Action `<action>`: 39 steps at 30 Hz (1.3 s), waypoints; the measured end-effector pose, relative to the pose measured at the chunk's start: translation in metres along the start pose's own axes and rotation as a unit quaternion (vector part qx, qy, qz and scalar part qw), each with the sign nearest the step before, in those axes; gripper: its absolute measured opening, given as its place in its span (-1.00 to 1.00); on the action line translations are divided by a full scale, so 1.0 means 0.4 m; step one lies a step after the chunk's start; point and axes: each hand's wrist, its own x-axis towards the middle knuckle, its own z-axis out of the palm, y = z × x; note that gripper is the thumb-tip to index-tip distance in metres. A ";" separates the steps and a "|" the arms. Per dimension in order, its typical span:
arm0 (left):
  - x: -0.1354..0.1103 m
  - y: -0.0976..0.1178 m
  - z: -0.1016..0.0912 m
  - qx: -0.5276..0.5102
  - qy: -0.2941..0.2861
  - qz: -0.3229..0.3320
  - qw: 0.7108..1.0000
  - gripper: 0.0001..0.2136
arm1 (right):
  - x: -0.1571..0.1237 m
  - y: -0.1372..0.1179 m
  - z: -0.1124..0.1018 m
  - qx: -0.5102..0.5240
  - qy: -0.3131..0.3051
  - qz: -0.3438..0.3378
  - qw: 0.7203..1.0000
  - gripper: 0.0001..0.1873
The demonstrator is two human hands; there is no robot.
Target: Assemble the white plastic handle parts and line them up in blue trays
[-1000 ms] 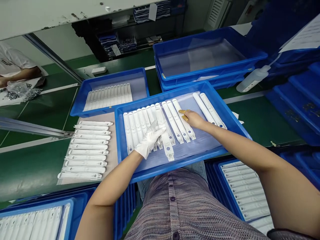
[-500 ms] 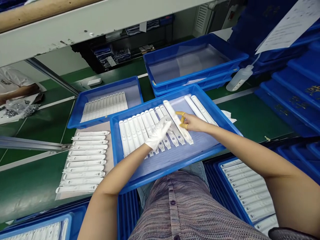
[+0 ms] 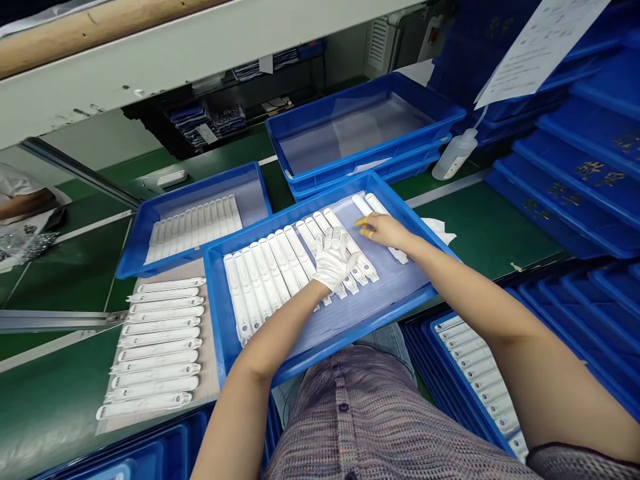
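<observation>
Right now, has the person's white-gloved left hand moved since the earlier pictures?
Yes. The white-gloved left hand has shifted rightward, away from the left wall of the blue plastic tray and toward the yellow-tipped right hand.

Gloved left hand (image 3: 333,260) on white strips (image 3: 273,267)

The head-worn camera looks forward and down, close above a blue plastic tray (image 3: 350,338).

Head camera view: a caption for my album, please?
Gloved left hand and yellow-fingered right hand over white strips in a blue tray.
</observation>
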 end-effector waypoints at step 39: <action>-0.246 -0.118 -0.359 -0.892 0.019 -0.246 0.379 -0.68 | -0.033 0.028 -0.038 -0.046 0.043 0.190 0.980 -0.64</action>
